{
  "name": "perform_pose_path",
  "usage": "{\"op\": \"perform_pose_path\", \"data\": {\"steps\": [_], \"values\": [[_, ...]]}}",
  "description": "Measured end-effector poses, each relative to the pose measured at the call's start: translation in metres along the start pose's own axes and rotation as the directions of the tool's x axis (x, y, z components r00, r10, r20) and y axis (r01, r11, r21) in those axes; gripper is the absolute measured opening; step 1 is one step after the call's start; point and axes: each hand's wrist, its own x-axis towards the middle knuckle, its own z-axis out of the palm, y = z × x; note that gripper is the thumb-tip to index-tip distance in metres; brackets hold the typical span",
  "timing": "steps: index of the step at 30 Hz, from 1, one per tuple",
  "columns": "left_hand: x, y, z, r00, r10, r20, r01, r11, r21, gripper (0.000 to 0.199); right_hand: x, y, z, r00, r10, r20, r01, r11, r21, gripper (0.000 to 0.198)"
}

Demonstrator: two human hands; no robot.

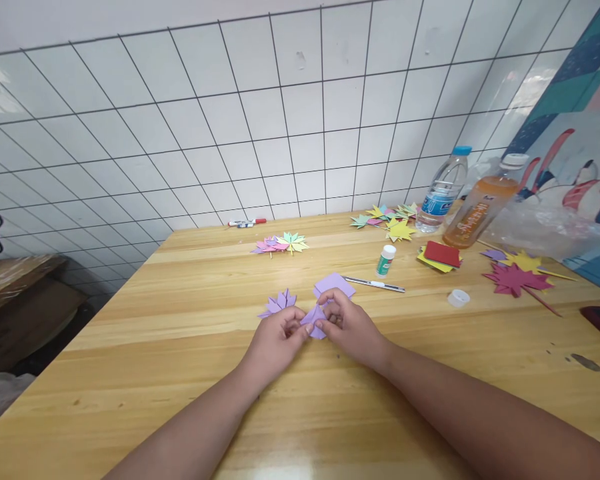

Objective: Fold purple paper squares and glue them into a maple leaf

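Note:
Between my hands is a small piece of folded purple paper (318, 330), just above the wooden table (180, 373). My left hand (279, 337) pinches its left side between thumb and fingers. On the right side, my right hand (347, 325) grips the same paper, thumb in front and fingers behind. Behind my left hand lies a purple folded-paper leaf (280, 302) with pointed tips. Flat purple paper squares (336, 285) rest just beyond my right hand. A craft knife or pen-like tool (375, 285) lies to their right.
A glue stick (385, 261), white cap (459, 298) and red and yellow paper stack (441, 255) are at right. Behind stand a water bottle (444, 190) and an orange drink bottle (485, 203). Paper leaves (515, 279) lie far right; markers (247, 222) lie by the tiled wall.

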Motion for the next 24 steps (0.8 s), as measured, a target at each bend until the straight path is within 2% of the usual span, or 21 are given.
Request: {"op": "perform_pose_path", "data": {"steps": [3, 6, 8, 11, 13, 19, 24], "values": [[0.0037, -0.0007, -0.0006, 0.991, -0.134, 0.01, 0.133, 0.966, -0.223, 0.028, -0.0006, -0.0019, -0.0022, 0.998, -0.058, -0.033, 0.057, 0.998, -0.036, 0.027], [0.0069, 0.0004, -0.0037, 0.983, -0.184, -0.013, 0.169, 0.925, -0.341, 0.036, -0.0002, -0.0024, -0.0046, 0.986, -0.165, -0.028, 0.157, 0.971, -0.182, 0.017], [0.0078, 0.0016, -0.006, 0.98, -0.2, -0.021, 0.176, 0.905, -0.388, 0.037, 0.0001, -0.0017, -0.0059, 0.971, -0.239, -0.004, 0.229, 0.937, -0.265, 0.024], [0.0075, 0.0029, -0.0083, 0.976, -0.218, -0.019, 0.19, 0.885, -0.425, 0.036, 0.0001, -0.0002, -0.007, 0.947, -0.32, 0.021, 0.313, 0.907, -0.284, 0.043], [0.007, 0.0031, -0.009, 0.975, -0.222, -0.01, 0.195, 0.881, -0.431, 0.035, -0.0001, 0.0002, -0.0073, 0.938, -0.346, 0.021, 0.337, 0.898, -0.282, 0.045], [0.0059, 0.0043, -0.009, 0.97, -0.24, 0.032, 0.231, 0.882, -0.411, 0.037, -0.0006, -0.0035, -0.0078, 0.948, -0.319, -0.002, 0.3, 0.892, -0.338, 0.026], [0.0045, 0.0065, -0.0086, 0.972, -0.233, 0.038, 0.227, 0.882, -0.413, 0.037, -0.0008, -0.0075, -0.0091, 0.929, -0.368, -0.042, 0.327, 0.867, -0.375, 0.013]]}}
